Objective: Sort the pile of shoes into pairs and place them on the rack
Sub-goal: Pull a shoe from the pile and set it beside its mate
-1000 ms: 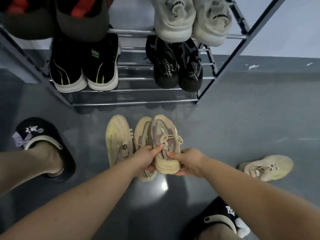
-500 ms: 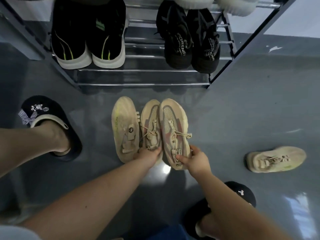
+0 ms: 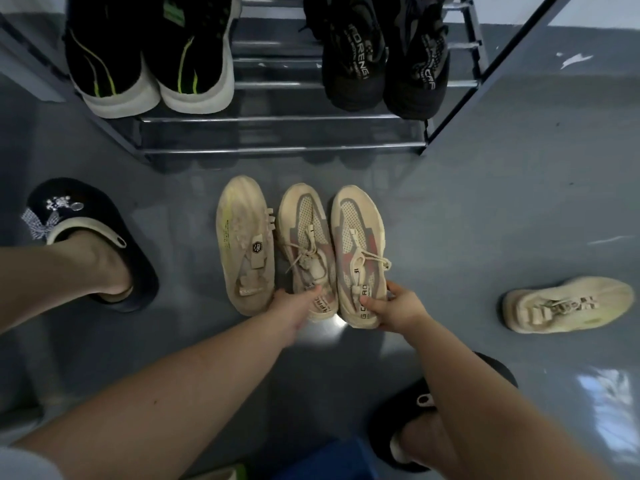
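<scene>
Matched mesh pair at hand, on the floor before the rack [image 3: 284,152].

Head view: your right hand [image 3: 394,308] pinches the right mesh sneaker [image 3: 356,237] at its heel; your left hand [image 3: 294,306] rests on the left mesh sneaker [image 3: 304,233], its fingers hidden. They look light and soft, so grip the stiffer heel collars.

Two beige mesh shoes with pink panels, one [image 3: 306,251] touching the other [image 3: 360,251], stand toes toward the rack [image 3: 284,133]. A plain cream shoe [image 3: 244,242] sits just left; its match [image 3: 568,304] lies well apart at right. Black pairs with white soles [image 3: 149,53] and dark soles [image 3: 384,53] fill the rack.
</scene>
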